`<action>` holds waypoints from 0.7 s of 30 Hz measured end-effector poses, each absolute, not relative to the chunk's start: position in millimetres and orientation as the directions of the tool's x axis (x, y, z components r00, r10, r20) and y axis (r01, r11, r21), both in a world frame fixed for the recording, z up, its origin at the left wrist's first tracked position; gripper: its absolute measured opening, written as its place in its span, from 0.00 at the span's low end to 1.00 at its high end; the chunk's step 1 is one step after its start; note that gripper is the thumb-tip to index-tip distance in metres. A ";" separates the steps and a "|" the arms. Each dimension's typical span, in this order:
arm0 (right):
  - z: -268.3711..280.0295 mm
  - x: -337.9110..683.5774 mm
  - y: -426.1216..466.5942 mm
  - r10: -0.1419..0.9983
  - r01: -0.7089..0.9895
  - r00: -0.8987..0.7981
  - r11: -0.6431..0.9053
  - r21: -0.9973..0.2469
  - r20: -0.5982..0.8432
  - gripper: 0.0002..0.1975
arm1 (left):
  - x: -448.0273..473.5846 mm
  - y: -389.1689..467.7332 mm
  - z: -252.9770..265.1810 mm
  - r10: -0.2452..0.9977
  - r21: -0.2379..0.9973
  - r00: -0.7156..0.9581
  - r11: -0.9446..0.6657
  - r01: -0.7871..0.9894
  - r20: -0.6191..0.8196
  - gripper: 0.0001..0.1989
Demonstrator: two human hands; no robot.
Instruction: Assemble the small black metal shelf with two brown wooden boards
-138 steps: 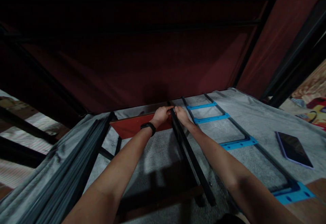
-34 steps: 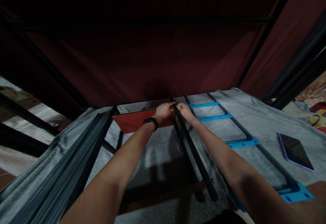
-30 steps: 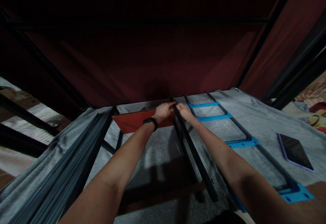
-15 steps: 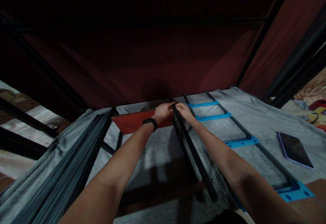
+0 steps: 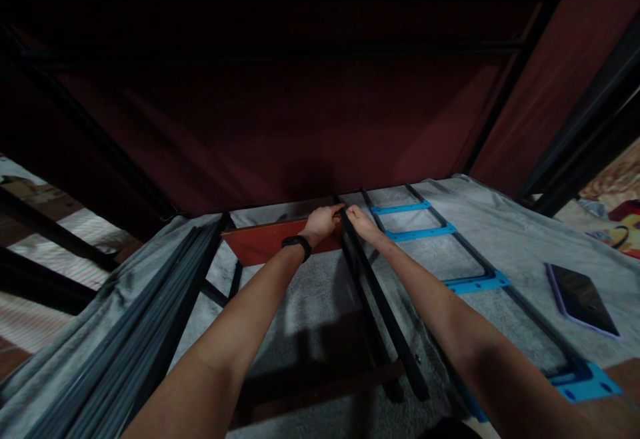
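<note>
My left hand (image 5: 321,224), with a dark band on its wrist, is closed over the upper edge of an orange-red board (image 5: 270,240), close to its right end. Its fingers reach to the far end of a black bar (image 5: 383,306) that runs back toward me. On the bar's other side, my right hand (image 5: 362,222) has its fingers pinched together against that same end. Whatever lies between those fingertips is too small and hidden to make out. The board stands on edge across the black frame, and a second, darker board (image 5: 345,380) crosses it nearer to me.
Several grey bars (image 5: 125,332) lie bundled at the left. To the right lies a black frame with blue crosspieces (image 5: 420,233). A phone (image 5: 583,298) rests on the grey cloth (image 5: 510,239) at far right. A dark red panel (image 5: 320,126) rises behind.
Both hands stay at the bar's far end, with only slight finger movement. The whole view has shifted a little, so things sit slightly lower.
</note>
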State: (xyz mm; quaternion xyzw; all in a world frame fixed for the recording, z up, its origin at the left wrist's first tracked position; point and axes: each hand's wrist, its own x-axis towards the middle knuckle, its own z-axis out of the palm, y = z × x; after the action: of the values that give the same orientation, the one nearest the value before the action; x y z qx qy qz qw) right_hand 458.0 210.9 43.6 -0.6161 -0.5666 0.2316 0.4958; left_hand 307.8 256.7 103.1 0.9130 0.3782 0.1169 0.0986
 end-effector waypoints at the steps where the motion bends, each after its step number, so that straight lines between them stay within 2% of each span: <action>1: 43.2 458.7 211.9 0.928 0.477 0.245 0.136 -0.868 0.280 0.09 | 307.8 256.7 103.0 0.710 0.271 0.689 -0.698 0.663 0.147 0.26; 9: 43.7 458.7 214.1 0.925 0.495 0.269 0.108 -0.862 0.270 0.10 | 307.2 256.6 101.9 0.699 0.275 0.695 -0.711 0.648 0.169 0.26; 21: 45.9 465.5 210.4 0.946 0.518 0.160 0.163 -0.839 0.283 0.11 | 307.6 255.8 100.1 0.683 0.285 0.712 -0.723 0.630 0.160 0.26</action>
State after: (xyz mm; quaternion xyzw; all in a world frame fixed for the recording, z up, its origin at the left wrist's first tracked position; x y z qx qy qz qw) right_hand 465.5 210.4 45.9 -0.6043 -0.6057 0.2306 0.4634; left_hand 307.6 255.8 100.1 0.9193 0.3571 0.1280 0.1051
